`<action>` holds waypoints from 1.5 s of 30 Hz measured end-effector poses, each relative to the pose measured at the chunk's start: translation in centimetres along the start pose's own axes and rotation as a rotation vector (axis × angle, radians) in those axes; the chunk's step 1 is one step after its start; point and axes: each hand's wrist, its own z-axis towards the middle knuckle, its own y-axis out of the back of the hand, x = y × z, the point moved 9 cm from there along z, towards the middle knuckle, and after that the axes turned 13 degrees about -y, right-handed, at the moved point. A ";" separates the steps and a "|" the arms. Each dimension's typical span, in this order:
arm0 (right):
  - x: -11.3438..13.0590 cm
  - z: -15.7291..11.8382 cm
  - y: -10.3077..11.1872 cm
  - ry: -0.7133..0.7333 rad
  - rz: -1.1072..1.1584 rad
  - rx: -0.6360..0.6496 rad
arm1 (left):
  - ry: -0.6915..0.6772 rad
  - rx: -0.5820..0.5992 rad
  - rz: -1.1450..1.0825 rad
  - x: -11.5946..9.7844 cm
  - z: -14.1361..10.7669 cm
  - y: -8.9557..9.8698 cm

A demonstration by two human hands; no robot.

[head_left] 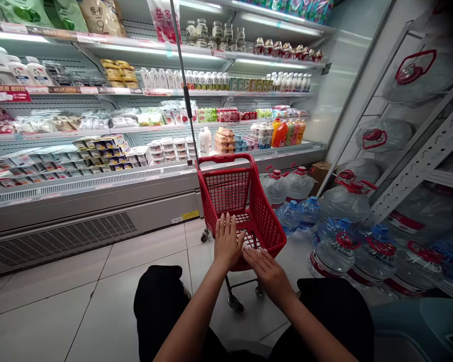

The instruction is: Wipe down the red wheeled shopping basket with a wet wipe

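Note:
A small red shopping cart (270, 216) with a lattice basket stands on the floor right in front of my knees, and nothing shows inside it. My left hand (227, 243) is stretched flat over the near end of the basket, fingers pointing forward and holding nothing. Beside it, my right hand (266, 271) slants inward with straight fingers, its tips close to my left thumb. Whether either palm touches the basket's rim I cannot tell. A thin dark pole (186, 95) rises from the cart's far left corner.
A lit refrigerated shelf unit (154, 173) with dairy packs and bottles runs along the back. Large water jugs (332, 254) with red handles crowd the floor at right, beside a white perforated rack post (411, 166). Tiled floor (132, 286) extends to the left.

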 end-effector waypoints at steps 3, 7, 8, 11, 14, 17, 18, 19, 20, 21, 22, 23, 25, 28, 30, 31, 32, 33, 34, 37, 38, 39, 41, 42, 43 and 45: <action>-4.6 -1.0 1.4 -0.018 -0.019 0.011 | -0.052 0.027 0.035 1.2 -0.3 1.2; -7.8 -1.9 2.7 -0.080 -0.039 -0.040 | -0.047 0.050 0.076 2.0 -0.1 1.5; -7.4 -1.9 2.6 -0.094 -0.040 -0.051 | -0.023 0.045 0.078 1.9 0.1 1.3; -4.1 -1.4 1.5 -0.105 -0.030 -0.067 | 0.036 0.026 0.053 0.5 0.7 0.2; -0.5 -0.6 0.6 -0.046 0.010 -0.079 | 0.014 0.052 -0.020 -1.3 1.0 -1.1; -0.5 0.1 0.7 0.025 0.057 -0.011 | -0.005 0.062 -0.058 -1.4 0.3 -0.7; -1.2 0.3 0.9 0.048 0.071 0.027 | -0.018 0.055 -0.053 -1.0 0.0 -0.2; -2.1 0.5 1.2 0.073 0.083 0.057 | -0.039 0.047 -0.042 -0.6 -0.4 0.5; -2.9 0.7 1.6 0.097 0.095 0.077 | -0.068 0.040 -0.029 -0.1 -0.7 1.1; -3.6 0.8 2.0 0.119 0.103 0.092 | -0.100 0.039 -0.017 0.4 -1.0 1.7; -3.9 0.9 2.2 0.135 0.110 0.104 | -0.132 0.041 -0.007 0.9 -1.2 2.2; -4.0 0.9 2.2 0.140 0.115 0.109 | -0.162 0.047 0.001 1.5 -1.3 2.6; -3.1 1.1 2.0 0.116 0.123 0.095 | -0.203 0.066 0.006 2.4 -1.3 3.0; 0.1 1.2 1.0 0.062 0.129 0.060 | -0.106 0.061 0.010 3.7 -1.0 2.8; 2.4 1.4 0.3 0.069 0.137 0.052 | -0.010 0.035 0.005 3.6 -0.8 2.5; 3.4 1.5 0.2 0.090 0.152 0.046 | 0.010 0.025 -0.004 3.2 -0.8 2.4; 4.0 1.7 0.1 0.121 0.171 0.043 | -0.005 0.022 -0.019 2.4 -0.8 2.2; 4.4 1.9 0.2 0.159 0.191 0.042 | -0.025 0.020 -0.033 1.6 -1.0 2.0; 4.4 2.2 0.2 0.197 0.208 0.047 | -0.043 0.020 -0.043 1.0 -1.2 2.0; 2.2 3.6 0.2 0.261 0.215 0.091 | -0.049 0.025 -0.045 0.7 -2.2 2.3; 0.8 4.3 0.2 0.257 0.209 0.096 | -0.050 0.033 -0.043 0.9 -2.5 2.5; -0.7 5.0 0.2 0.237 0.200 0.094 | -0.058 0.042 -0.041 1.2 -2.7 2.7; -3.9 6.4 0.2 0.164 0.177 0.078 | -0.098 0.059 -0.034 1.7 -3.1 3.1; -5.2 7.0 0.1 0.123 0.163 0.070 | -0.126 0.063 -0.029 2.0 -3.2 3.3; -6.3 7.3 0.0 0.085 0.148 0.062 | -0.150 0.063 -0.021 2.3 -3.2 3.6; -7.2 7.4 -0.3 0.027 0.125 0.048 | -0.168 0.056 -0.008 3.0 -3.3 3.9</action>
